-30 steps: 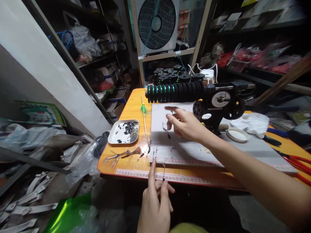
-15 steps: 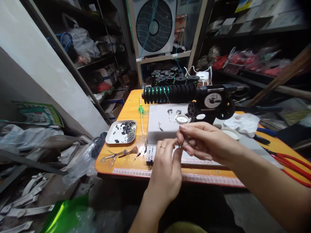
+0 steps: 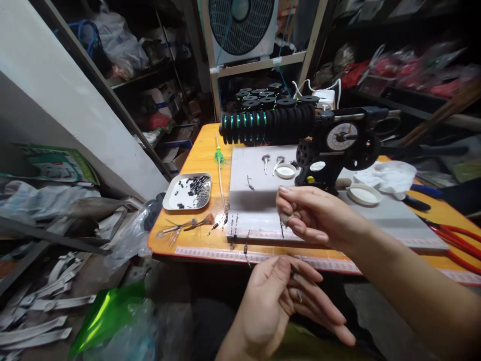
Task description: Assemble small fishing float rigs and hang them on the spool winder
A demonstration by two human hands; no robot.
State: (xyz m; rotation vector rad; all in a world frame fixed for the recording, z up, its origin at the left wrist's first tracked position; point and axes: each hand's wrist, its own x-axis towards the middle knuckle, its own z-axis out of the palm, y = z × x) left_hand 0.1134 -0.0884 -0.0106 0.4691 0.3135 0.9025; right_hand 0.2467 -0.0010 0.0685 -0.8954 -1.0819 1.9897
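Note:
Low in front of the table's edge, my left hand (image 3: 278,296) is turned palm up. Its thumb presses against the index finger on a small dark bit I cannot make out, and the other fingers stretch out. My right hand (image 3: 319,215) hovers over the front of the grey board (image 3: 259,200), fingertips pinched round something tiny and pale. A thin dark piece (image 3: 282,230) shows just below those fingertips. To the left, a thin line with a black bead (image 3: 245,248) hangs at the board's front edge. A small wire piece (image 3: 250,183) lies on the board.
A white tray (image 3: 169,199) of small black and metal parts stands left. Behind the board is a black winding device (image 3: 330,138) with spools of green line (image 3: 248,123). Red-handled pliers (image 3: 454,235), a white lid (image 3: 364,195) and crumpled tissue (image 3: 391,175) lie right.
My left hand has come away from my right hand, dropping toward me and turning palm up. My right hand stays pinched in nearly the same place. The view has tilted down slightly.

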